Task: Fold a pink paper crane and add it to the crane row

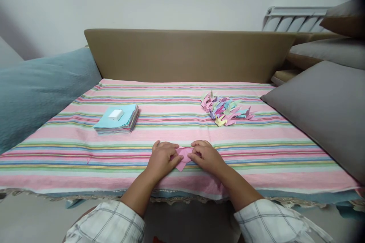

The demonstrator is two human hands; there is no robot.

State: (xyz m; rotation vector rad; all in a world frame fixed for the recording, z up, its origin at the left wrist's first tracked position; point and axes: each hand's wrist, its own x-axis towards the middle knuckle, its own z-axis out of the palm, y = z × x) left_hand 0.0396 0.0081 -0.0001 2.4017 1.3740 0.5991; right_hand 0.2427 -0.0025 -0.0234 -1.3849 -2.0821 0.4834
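A partly folded piece of pink origami paper (182, 164) lies on the striped cloth, one corner pointing toward me. My left hand (165, 156) pinches its left side, the thumb on top and the fingers along the far edge. On the right side, my right hand (207, 155) grips the same paper between thumb and fingers. Both hands rest low over the cloth, close together. The fingers cover the paper's two side ends, so their folds are hidden.
Left of my hands sits a stack of coloured paper (114, 123) with a small white block (116, 114) on top. Folded paper cranes (225, 110) lie piled at the right. A grey cushion (322, 106) borders the striped cloth (171, 102); a brown backrest (185, 55) stands behind.
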